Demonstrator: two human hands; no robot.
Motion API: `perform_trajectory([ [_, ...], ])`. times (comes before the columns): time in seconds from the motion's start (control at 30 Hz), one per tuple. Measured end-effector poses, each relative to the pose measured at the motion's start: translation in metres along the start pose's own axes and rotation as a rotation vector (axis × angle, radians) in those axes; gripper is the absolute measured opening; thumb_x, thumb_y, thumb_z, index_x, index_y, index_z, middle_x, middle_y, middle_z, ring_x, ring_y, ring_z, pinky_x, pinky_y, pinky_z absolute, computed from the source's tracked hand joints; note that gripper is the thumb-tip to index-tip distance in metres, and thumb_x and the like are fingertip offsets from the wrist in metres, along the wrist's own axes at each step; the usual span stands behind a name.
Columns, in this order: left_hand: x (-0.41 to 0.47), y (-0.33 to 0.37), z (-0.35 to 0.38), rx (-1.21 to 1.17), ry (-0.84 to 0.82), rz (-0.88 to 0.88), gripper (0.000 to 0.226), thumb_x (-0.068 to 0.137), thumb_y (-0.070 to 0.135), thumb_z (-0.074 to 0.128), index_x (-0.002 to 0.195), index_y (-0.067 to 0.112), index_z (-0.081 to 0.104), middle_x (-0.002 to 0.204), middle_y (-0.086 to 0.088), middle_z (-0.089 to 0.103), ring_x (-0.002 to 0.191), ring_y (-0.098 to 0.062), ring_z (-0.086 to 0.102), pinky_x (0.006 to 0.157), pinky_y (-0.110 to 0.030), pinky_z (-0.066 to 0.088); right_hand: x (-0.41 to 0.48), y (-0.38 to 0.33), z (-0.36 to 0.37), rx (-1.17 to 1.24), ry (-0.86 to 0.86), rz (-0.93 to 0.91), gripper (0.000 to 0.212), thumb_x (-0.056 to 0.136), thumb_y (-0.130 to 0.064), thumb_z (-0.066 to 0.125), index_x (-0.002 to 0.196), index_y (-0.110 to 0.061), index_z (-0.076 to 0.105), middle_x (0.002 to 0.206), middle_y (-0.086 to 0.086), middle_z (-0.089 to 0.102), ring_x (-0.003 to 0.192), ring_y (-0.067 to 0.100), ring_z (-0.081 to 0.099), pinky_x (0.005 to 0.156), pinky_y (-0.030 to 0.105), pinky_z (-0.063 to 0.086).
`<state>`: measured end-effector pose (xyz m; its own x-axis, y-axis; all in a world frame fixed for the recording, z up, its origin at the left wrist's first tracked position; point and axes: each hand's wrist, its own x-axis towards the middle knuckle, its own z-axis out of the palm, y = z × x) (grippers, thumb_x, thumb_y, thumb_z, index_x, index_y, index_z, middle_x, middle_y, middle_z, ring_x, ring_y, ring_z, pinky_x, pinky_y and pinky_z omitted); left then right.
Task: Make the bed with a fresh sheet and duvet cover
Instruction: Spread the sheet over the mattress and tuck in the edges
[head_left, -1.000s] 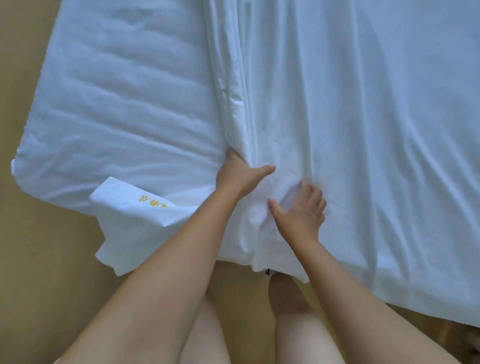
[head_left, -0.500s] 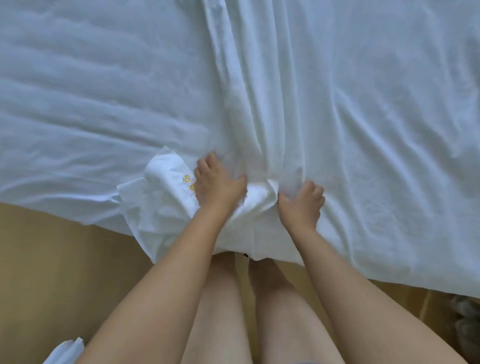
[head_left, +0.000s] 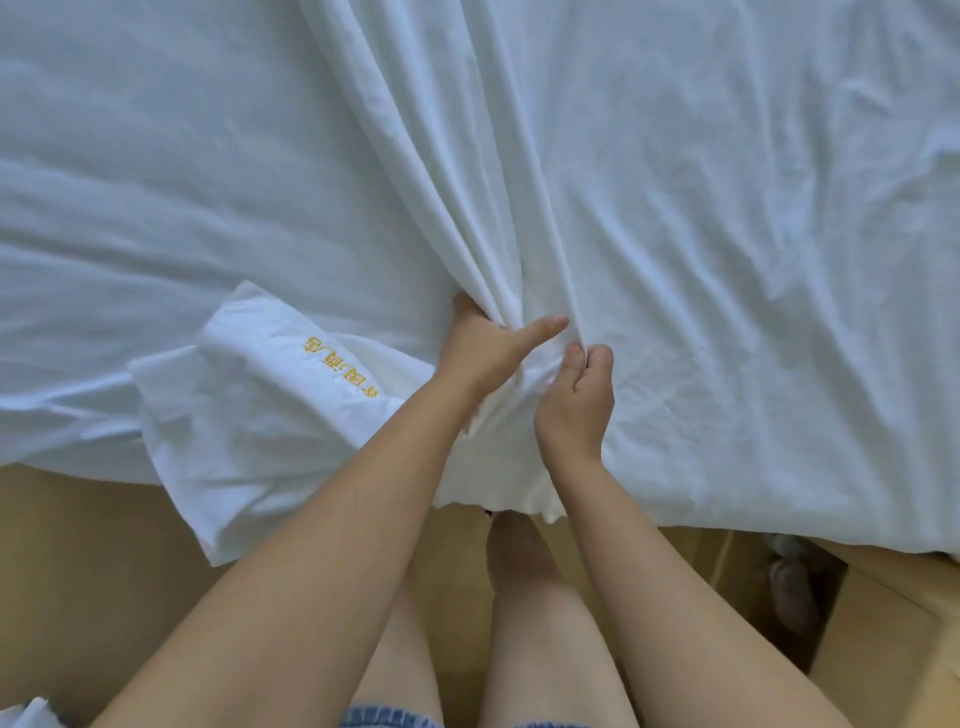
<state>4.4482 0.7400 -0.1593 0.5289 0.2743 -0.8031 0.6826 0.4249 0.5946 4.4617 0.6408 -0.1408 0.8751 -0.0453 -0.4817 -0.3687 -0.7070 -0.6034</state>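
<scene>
- One scrap of white cloth (head_left: 31, 714) sits at the lower left corner of the view, on the floor (head_left: 78, 571), which is tan and wood-toned.
- One bed (head_left: 130, 156) fills the upper part of the view. It is covered in white fabric with shallow creases running across it.
- One white sheet (head_left: 753, 260) is spread over the bed from the middle to the right edge, and its near hem hangs over the side above the floor.
- One folded flap (head_left: 260, 415) of the sheet lies at the bed's near edge, left of the hands. It carries a row of yellow embroidered characters, and its lower corner droops past the mattress.
- One left hand (head_left: 488, 348) has its fingers buried in a gathered ridge of the sheet, clenched round the folds. The thumb is stretched out to the right over the fabric.
- Long pleats fan up and away from this grasp toward the far side of the bed.
- One right hand (head_left: 576, 400), just beside the left thumb, has its fingers curled inward, pinching the same bunch of sheet against the thumb.
- Two bare legs (head_left: 540, 623) stand below the hanging hem, with denim shorts (head_left: 384, 719) at the bottom edge.
- One grey object (head_left: 789, 587) lies on the floor at the right, under the bed's edge, too blurred to identify.
</scene>
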Motion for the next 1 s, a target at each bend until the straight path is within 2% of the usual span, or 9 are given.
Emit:
perform_trajectory([
  [0.17,0.007,0.005,0.072,-0.008,0.044,-0.018,0.075,0.065,0.049,0.08,0.116,0.022,0.032,0.104,0.012,0.052,0.097,-0.008,0.056,0.081,-0.026,0.049,0.037,0.026,-0.051,-0.005,-0.056,-0.102,0.032,0.103,-0.024,0.034,0.071,-0.02,0.029,0.06,-0.006,0.032,0.045,0.002,0.033,0.047,0.016,0.032],
  [0.33,0.009,0.0,0.183,-0.054,0.107,0.013,0.075,0.068,0.04,0.081,0.119,0.023,0.029,0.102,0.012,0.056,0.089,-0.002,0.058,0.068,-0.018,0.047,0.095,0.071,-0.13,0.032,-0.094,-0.177,0.034,0.102,-0.027,0.035,0.07,-0.02,0.031,0.058,-0.006,0.035,0.045,0.002,0.036,0.047,0.017,0.032],
  [0.5,0.013,-0.001,0.337,-0.08,0.041,-0.044,0.049,0.072,0.024,0.075,0.112,0.015,0.047,0.104,-0.004,0.064,0.09,-0.014,0.064,0.075,-0.027,0.054,0.162,0.131,-0.244,-0.024,-0.034,-0.097,0.032,0.102,-0.027,0.038,0.072,-0.015,0.037,0.063,-0.004,0.041,0.053,0.004,0.04,0.049,0.013,0.033],
  [0.6,0.015,0.005,0.392,-0.038,-0.038,-0.121,0.037,0.074,0.026,0.069,0.106,0.012,0.057,0.096,-0.003,0.067,0.091,-0.021,0.066,0.083,-0.035,0.055,0.196,0.153,-0.295,-0.097,-0.047,-0.074,0.025,0.1,-0.028,0.043,0.079,-0.014,0.045,0.079,-0.001,0.048,0.065,0.009,0.044,0.062,0.019,0.038],
  [0.67,0.02,0.008,0.396,0.048,0.017,-0.095,0.047,0.075,0.034,0.069,0.111,0.01,0.054,0.1,0.001,0.063,0.094,-0.016,0.062,0.086,-0.031,0.052,0.213,0.159,-0.309,-0.105,-0.102,-0.044,0.017,0.096,-0.031,0.049,0.1,-0.015,0.052,0.109,-0.001,0.046,0.093,0.014,0.052,0.083,0.027,0.043],
  [0.77,0.018,0.007,0.37,0.292,0.287,0.012,0.089,0.063,0.059,0.073,0.13,0.008,0.043,0.129,-0.004,0.046,0.123,-0.02,0.044,0.105,-0.035,0.038,0.225,0.149,-0.307,-0.157,-0.164,-0.032,0.047,0.091,-0.038,0.056,0.131,-0.016,0.044,0.139,-0.001,0.03,0.129,0.017,0.03,0.098,0.025,0.03],
  [0.83,0.016,0.013,0.347,0.388,0.43,-0.053,0.111,0.061,0.067,0.071,0.142,0.008,0.024,0.14,-0.008,0.03,0.135,-0.024,0.027,0.112,-0.038,0.026,0.23,0.137,-0.295,-0.241,-0.208,-0.034,0.062,0.089,-0.045,0.058,0.14,-0.018,0.036,0.146,-0.001,0.026,0.134,0.018,0.023,0.103,0.029,0.028],
  [0.9,0.023,0.02,0.33,0.3,0.465,-0.087,0.123,0.055,0.073,0.07,0.147,0.01,0.015,0.146,-0.007,0.026,0.139,-0.023,0.023,0.114,-0.039,0.022,0.232,0.126,-0.28,-0.273,-0.27,-0.02,0.07,0.086,-0.05,0.058,0.143,-0.018,0.033,0.146,0.0,0.026,0.135,0.02,0.023,0.107,0.035,0.027],
  [1.0,0.042,0.031,0.331,-0.076,0.329,0.009,0.122,0.037,0.072,0.074,0.138,0.015,0.037,0.131,0.003,0.053,0.122,-0.013,0.05,0.105,-0.035,0.041,0.235,0.113,-0.258,-0.304,-0.322,-0.031,0.075,0.081,-0.055,0.061,0.14,-0.015,0.037,0.138,0.004,0.036,0.128,0.023,0.037,0.105,0.039,0.036],
])
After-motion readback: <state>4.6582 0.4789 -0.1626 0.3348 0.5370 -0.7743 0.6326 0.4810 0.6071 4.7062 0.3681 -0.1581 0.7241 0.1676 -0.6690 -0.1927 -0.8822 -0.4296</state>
